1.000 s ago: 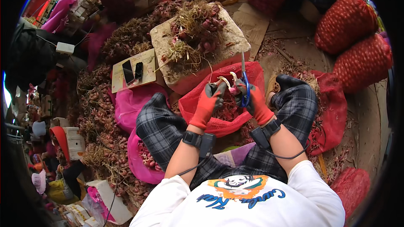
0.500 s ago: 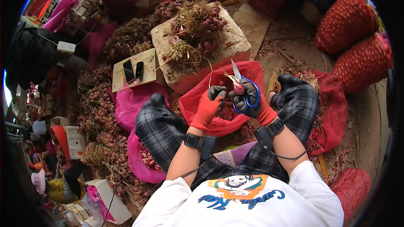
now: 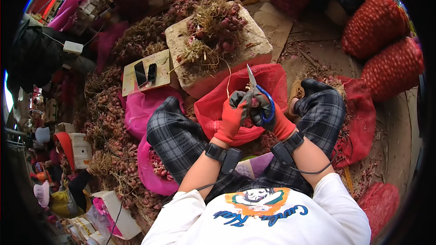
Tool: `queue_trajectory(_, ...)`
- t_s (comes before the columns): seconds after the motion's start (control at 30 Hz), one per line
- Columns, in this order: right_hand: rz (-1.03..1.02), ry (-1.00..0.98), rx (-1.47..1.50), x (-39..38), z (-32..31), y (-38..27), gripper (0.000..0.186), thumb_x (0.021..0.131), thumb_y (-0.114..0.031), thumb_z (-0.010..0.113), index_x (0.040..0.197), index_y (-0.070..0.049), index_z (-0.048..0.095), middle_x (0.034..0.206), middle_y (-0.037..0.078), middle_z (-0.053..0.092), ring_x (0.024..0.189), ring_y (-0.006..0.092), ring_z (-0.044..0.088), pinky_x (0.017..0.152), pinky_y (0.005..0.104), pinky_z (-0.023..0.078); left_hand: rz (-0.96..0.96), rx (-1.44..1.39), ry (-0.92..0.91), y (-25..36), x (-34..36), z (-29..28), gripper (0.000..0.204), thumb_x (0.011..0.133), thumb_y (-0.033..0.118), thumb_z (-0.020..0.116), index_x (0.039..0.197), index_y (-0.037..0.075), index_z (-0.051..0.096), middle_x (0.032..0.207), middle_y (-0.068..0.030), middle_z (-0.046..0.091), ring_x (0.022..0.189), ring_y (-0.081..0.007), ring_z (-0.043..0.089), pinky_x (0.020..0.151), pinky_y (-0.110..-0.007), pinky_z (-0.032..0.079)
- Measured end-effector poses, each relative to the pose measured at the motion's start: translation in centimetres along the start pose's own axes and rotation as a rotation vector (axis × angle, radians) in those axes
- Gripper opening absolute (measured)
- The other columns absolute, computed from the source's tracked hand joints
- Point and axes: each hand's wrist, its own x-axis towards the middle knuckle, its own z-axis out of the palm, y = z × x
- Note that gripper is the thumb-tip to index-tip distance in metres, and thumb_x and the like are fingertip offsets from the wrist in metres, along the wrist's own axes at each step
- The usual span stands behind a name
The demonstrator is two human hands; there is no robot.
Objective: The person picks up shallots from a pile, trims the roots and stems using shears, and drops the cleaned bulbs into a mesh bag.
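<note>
Blue scissors (image 3: 267, 94) are clamped in the right hand (image 3: 273, 124). The left hand (image 3: 233, 110) is adjacent, over the red sack (image 3: 274, 76); its grip cannot be determined

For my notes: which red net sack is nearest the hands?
The open red sack beneath the left hand and right hand; other red sacks lie farther away.
</note>
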Motion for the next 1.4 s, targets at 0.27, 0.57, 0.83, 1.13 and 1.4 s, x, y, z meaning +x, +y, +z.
queue_trajectory(0.27, 0.148, 0.072, 0.173, -0.4, 1.7, -3.3, 0.023, 0.090, -0.022, 0.054, 0.108, -0.008, 0.056, 0.081, -0.004, 0.057, 0.063, 0.0042, 0.055, 0.049, 0.0173, 0.042, 0.143, 0.152, -0.177, 0.8, -0.1, 0.3, 0.029, 0.077, 0.004, 0.072, 0.097, 0.004, 0.051, 0.088, 0.0006, 0.057, 0.080, -0.0053, 0.053, 0.069, -0.022, 0.045)
queue_trajectory(0.57, 0.284, 0.066, 0.300, -1.3, 1.7, -3.5, 0.028, 0.086, -0.033, 0.060, 0.093, -0.006, 0.063, 0.067, 0.001, 0.057, 0.047, 0.0077, 0.050, 0.040, 0.0201, 0.036, 0.099, -0.035, -0.032, -0.7, -0.1, 0.6, 0.009, 0.091, 0.014, 0.055, 0.088, 0.006, 0.053, 0.076, 0.0026, 0.055, 0.067, -0.0043, 0.051, 0.059, -0.020, 0.043)
queue_trajectory(0.83, 0.266, 0.027, 0.198, -1.3, 2.8, -3.5, 0.032, 0.089, -0.041, 0.055, 0.097, -0.010, 0.055, 0.065, -0.003, 0.051, 0.047, 0.0043, 0.044, 0.039, 0.0183, 0.030, 0.382, 0.428, 0.060, -0.4, 0.8, 0.0, 0.028, 0.094, 0.032, 0.049, 0.073, 0.012, 0.053, 0.066, 0.0039, 0.049, 0.056, -0.0067, 0.046, 0.048, -0.019, 0.036)
queue_trajectory(1.13, 0.133, 0.091, 0.414, 0.4, 1.3, -3.1, 0.029, 0.089, -0.041, 0.052, 0.092, -0.012, 0.054, 0.065, 0.001, 0.056, 0.044, 0.0073, 0.047, 0.038, 0.0189, 0.036, -0.073, -0.084, 0.150, 1.4, 0.4, -0.5, 0.018, 0.089, 0.023, 0.060, 0.091, 0.005, 0.061, 0.074, 0.0034, 0.053, 0.061, -0.0033, 0.048, 0.054, -0.019, 0.042)
queue_trajectory(1.4, 0.171, 0.193, 0.205, -0.9, 1.8, -4.7, 0.022, 0.088, -0.026, 0.059, 0.096, -0.005, 0.061, 0.071, 0.000, 0.059, 0.053, 0.0067, 0.053, 0.045, 0.0202, 0.040, -0.034, 0.014, -0.105, 3.3, -0.9, -1.3, 0.016, 0.083, 0.007, 0.063, 0.095, -0.003, 0.064, 0.085, -0.0021, 0.065, 0.074, -0.0069, 0.059, 0.066, -0.021, 0.048)
